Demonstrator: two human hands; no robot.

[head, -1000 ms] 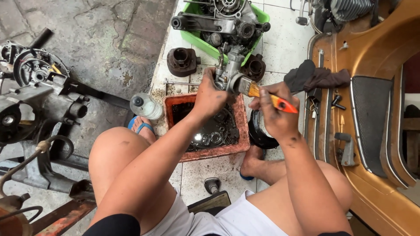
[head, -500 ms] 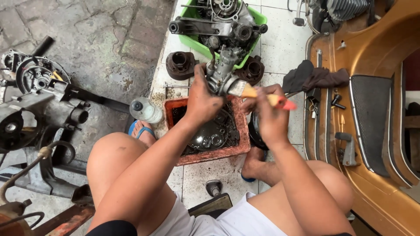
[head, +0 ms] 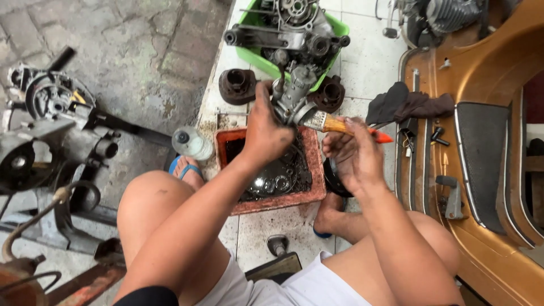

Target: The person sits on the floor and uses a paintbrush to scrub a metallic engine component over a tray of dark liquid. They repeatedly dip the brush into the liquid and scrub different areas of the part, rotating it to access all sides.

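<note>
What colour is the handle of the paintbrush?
The paintbrush handle is orange, going red at its tip, held in the right hand. The head view shows it.

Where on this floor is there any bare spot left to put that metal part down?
Bare white tile shows between the green bin and the dark rag. Another patch lies just below the red tray, by the right foot. The stone paving upper left is open. Around the left hand, carburetor and the two cylinders, it is crowded.
</note>
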